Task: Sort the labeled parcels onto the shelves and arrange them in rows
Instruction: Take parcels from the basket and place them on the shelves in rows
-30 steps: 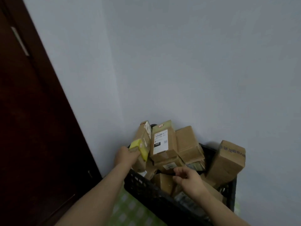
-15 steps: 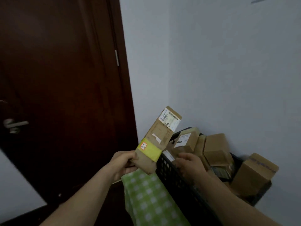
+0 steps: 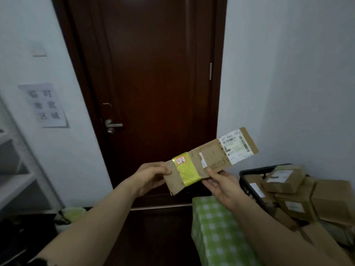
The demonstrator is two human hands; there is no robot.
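While the long flat parcel is held up at chest height in front of the dark door, the step in hand looks like reading its mark before shelving it. The left hand grips the parcel's left end, thumb on the upper face and fingers curled beneath. The right hand holds it near the middle from below, fingers cupped under the card and thumb tip on the near edge. The parcel lies tilted, its right end higher, clear of everything else.

A band of yellow tape wraps it near the left end and carries a small handwritten sticker, whose figures are too small to read with certainty. A white shipping label covers the right end.

Next, I judge, the person must match that sticker to a place on the white shelves at the far left, turn that way and set the parcel down in line with a row. What the shelves hold cannot be told from here.

At the lower right a black crate is heaped with brown boxes, several labelled, stacked above its rim, so plenty of sorting remains. Just beside the crate hangs a green checked cloth
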